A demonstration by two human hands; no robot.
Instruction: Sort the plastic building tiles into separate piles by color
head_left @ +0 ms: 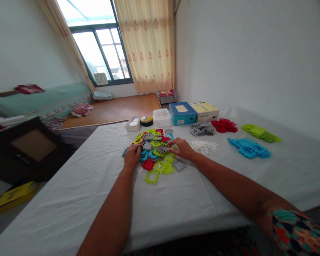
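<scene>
A mixed pile of flat, notched plastic building pieces [162, 166] in green, blue, red and grey lies on the cloth-covered table. At the pile's left edge is my left hand [132, 155], its fingers curled in among dark and blue pieces; whatever they hold is hidden. My right hand [181, 148] reaches over the right side, thumb and forefinger apart beside a grey piece [162, 149]. Nearest me lie a green square frame [146, 177] and a red piece [148, 164]. White frame pieces [204, 146] are heaped just beyond my right hand.
Sorted heaps stand to the right: grey [202, 129], red [224, 125], green [261, 132] and blue [249, 147]. Along the back are a white tray [128, 126], a round tin [146, 121], a clear tub [162, 118], a blue box [183, 115] and a yellow-white box [204, 111].
</scene>
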